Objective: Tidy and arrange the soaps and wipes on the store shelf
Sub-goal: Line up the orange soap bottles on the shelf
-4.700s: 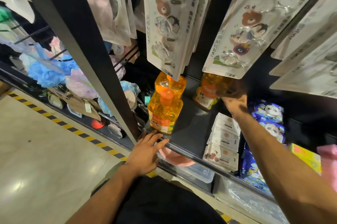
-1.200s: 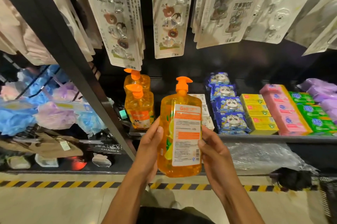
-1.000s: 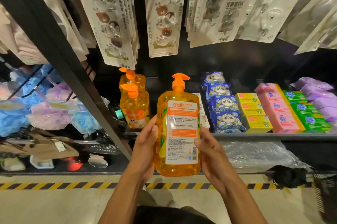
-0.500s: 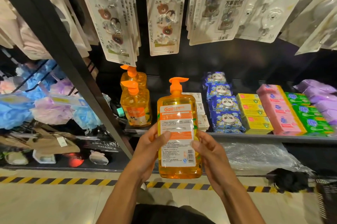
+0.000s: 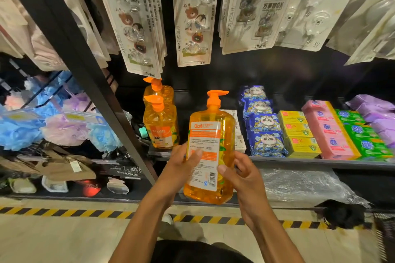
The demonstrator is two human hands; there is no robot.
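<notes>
Two shelf bottles (image 5: 160, 125) stand one behind the other at the bottle's ten o'clock, under the hanging cards (image 5: 194, 16). The left hand (image 5: 181, 168) grips the bottle (image 5: 210, 149) from nine o'clock, its fingers (image 5: 195, 153) curled onto the back label. The bottle is upright, out in front of the shelf (image 5: 320, 161) and above the floor, with its pump (image 5: 215, 95) pointing toward three o'clock. The right hand (image 5: 241, 179) holds it from four o'clock, thumb on the label's lower edge and the other digits wrapped behind. The bottle looks full and smooth, and its base rests on nothing, so a slack grip during a turn could let it slide down and hit the floor. Its back label faces out while the front shelf bottle shows its front, so setting it down as it is would probably leave the row mismatched. The free space seems to lie at twelve o'clock. The white packs (image 5: 238, 132) at one o'clock sit close beside it, with the wipes (image 5: 265, 132) and soaps (image 5: 299, 134) at two o'clock. A wide or tilted entry could shove those stacks crooked, and lifting too high could catch the pump on the cards.
</notes>
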